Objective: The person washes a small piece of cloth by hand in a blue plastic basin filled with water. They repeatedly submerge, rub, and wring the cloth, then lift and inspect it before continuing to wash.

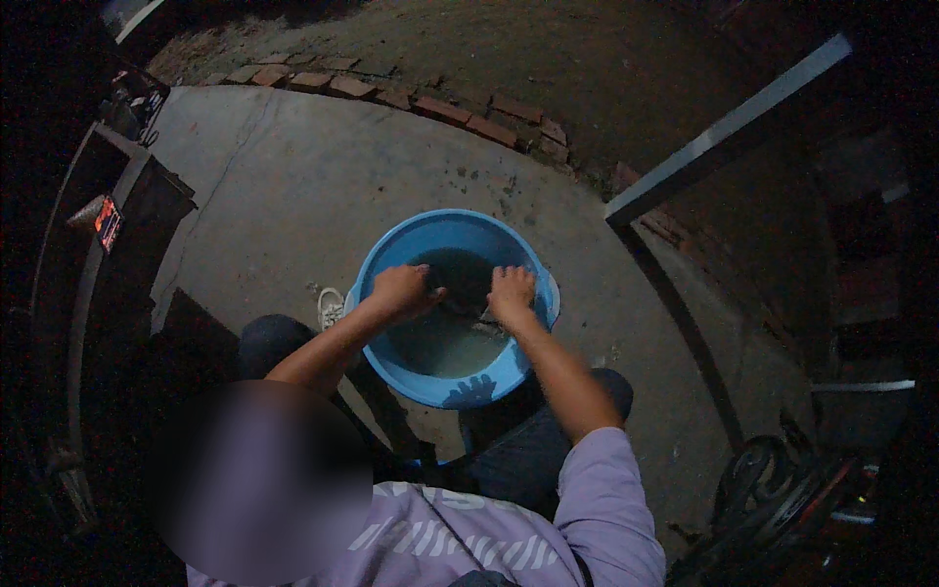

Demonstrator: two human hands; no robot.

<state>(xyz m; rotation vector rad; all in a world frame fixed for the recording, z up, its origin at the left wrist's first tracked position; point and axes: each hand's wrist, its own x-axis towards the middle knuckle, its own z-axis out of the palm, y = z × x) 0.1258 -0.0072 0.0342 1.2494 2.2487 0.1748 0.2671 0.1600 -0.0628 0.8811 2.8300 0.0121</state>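
Observation:
A round blue plastic basin (449, 217) stands on the concrete between my legs, with cloudy water (447, 348) in it. Stretched between my hands is a dark cloth (463, 277), its lower part lost in the murky water. My left hand (405, 291) is curled around the cloth's left end, above the left half of the basin. Over the right half, my right hand (512, 293) has its fingers bent over the cloth's other end; the grip itself is partly hidden. A shadow of fingers falls on the basin's near inner wall.
Loose red bricks (440, 110) edge the concrete floor (293, 169) beyond the basin. A metal post (726, 136) rises on the right. Dark coiled hoses or tyres (759, 477) lie at the lower right. A dark-framed cart or stand (136, 169) is at the left.

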